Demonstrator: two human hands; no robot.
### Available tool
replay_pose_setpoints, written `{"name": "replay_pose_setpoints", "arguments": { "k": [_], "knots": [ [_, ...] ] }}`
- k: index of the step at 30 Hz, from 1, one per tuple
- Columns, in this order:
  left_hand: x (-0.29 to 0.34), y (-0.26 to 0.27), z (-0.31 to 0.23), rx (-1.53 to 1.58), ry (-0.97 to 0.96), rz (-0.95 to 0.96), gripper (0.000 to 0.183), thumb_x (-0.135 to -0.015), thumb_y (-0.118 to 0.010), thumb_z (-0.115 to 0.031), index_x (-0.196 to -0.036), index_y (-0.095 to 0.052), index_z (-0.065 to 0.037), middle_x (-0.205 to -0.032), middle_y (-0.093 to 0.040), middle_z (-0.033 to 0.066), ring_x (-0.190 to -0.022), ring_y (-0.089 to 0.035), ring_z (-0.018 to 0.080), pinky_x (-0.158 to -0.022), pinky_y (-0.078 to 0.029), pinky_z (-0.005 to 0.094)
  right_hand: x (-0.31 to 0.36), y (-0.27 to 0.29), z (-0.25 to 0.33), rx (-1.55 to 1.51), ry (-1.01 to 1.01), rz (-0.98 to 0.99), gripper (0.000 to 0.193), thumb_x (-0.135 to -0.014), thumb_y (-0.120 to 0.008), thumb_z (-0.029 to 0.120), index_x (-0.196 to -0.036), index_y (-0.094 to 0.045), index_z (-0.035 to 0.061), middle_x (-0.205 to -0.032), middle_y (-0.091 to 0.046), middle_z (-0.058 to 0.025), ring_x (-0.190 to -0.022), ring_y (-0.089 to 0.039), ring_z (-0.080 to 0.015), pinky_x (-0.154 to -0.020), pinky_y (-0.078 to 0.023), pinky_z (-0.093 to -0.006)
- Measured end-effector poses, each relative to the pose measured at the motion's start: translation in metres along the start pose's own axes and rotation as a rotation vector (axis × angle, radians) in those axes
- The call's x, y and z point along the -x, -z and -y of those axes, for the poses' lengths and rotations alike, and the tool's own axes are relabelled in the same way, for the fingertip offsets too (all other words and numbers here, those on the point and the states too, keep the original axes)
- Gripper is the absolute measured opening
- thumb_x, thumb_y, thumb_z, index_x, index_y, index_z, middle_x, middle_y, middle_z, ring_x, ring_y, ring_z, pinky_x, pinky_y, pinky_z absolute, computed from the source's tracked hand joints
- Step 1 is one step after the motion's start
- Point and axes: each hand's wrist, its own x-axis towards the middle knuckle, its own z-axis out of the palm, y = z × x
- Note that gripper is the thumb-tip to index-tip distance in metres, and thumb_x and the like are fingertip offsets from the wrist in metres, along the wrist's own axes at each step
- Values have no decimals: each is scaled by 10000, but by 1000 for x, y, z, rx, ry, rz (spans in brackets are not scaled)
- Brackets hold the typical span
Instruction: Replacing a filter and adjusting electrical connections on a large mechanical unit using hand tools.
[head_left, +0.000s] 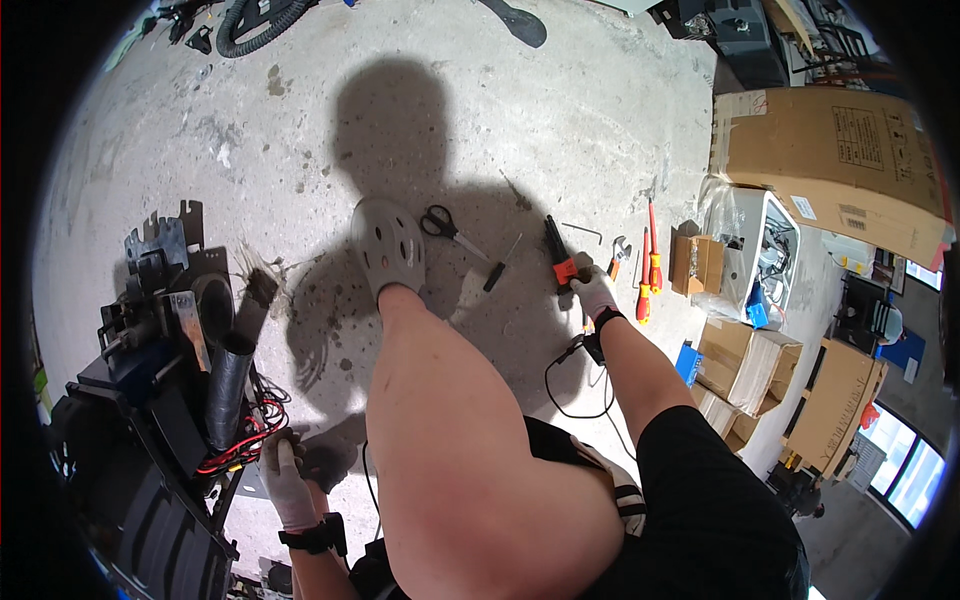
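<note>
Concrete floor [620,120] spreads under hard light, with boxes [830,150] stacked along the right and a black machine [150,400] at the left. From where I stand, the trouble I'd expect is on the left: red and black wires [262,432] bunch beside the machine's tube [230,395] and metal edges, so a sideways pull could snag them or strain a connection. On the right, the black-and-red tool [560,255] lies on the floor beside the wrench [622,255]; a hold at its near end alone might let the far end swing and knock its neighbours. A loose cord [560,405] loops near the right forearm and could catch if the arm sweeps back.

As for pose, the right hand [596,290] reaches out past the knee, forearm slanting far and left, gloved fingers curled at the tool's near end; whether they grip it firmly I cannot tell. The left hand [285,488] rises from the near side of the raised leg, its gloved fingers close together by the wires, and I cannot tell whether they pinch one.
</note>
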Motion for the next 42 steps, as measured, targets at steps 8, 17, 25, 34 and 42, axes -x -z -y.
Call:
{"name": "replay_pose_setpoints", "arguments": {
  "k": [8, 17, 25, 34, 42],
  "knots": [
    [-2, 3, 8, -25, -44, 17, 172, -988, -495, -118, -1041, -652, -74, -831, -563, -30, -724, -474, 53, -611, -411, 197, 4, 0, -28, 22, -23, 101, 324, -808, -682, 164, -1061, -645, -35, -978, -707, -202, -924, -687, -298, -827, -522, -366],
    [8, 10, 2, -39, -82, 52, 184, -988, -486, -103, -1054, -653, -65, -864, -597, -21, -738, -471, 57, -623, -404, 208, 48, 8, -100, 123, -149, 254, 323, -823, -659, 170, -1062, -626, -46, -944, -698, -225, -898, -687, -316, -798, -519, -396],
    [-5, 28, 8, 4, -330, 151, 201, -1016, -500, -166, -1047, -660, -49, -870, -637, -8, -689, -461, 45, -628, -387, 216, 68, 67, -208, 624, -80, 55, 219, -840, -624, 206, -902, -671, 1, -851, -694, -222, -837, -696, -357, -746, -542, -445],
    [12, 72, -28, 11, -474, 77, 262, -1017, -536, -245, -1111, -657, -32, -970, -636, -11, -836, -540, 70, -763, -441, 228, 37, 180, 53, 515, 163, -360, 228, -906, -583, 254, -967, -613, 36, -888, -684, -231, -864, -670, -412, -763, -542, -472],
    [77, 110, -109, -47, -673, -71, 250, -1014, -502, -213, -1113, -644, -33, -874, -587, -22, -742, -480, 48, -677, -397, 207, 124, 267, 270, -1065, 477, 51, 51, -966, -583, 56, -919, -581, 36, -948, -668, -120, -732, -662, -193, -666, -539, -321]
  ]
}}
